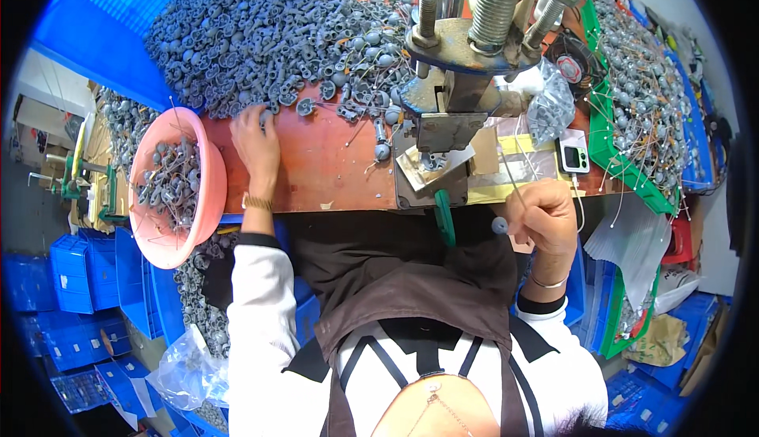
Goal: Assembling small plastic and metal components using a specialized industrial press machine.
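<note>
At the near edge of a heap of small grey plastic parts, my left hand reaches down with its fingers bent in among them. Whatever lies between those fingertips is too small to make out. My right hand is raised at the table's front edge, its fingers closed in a pinch. It holds a grey ball-ended part with a thin wire that sticks up from the fingers. Left of that hand stands a metal bench press, with a pale block under its head.
A pink basin of wired grey parts stands beside my left forearm. A green lever-like piece juts from the press toward me. On the right are a small white device, a fan and a green-edged tray heaped with wired parts.
</note>
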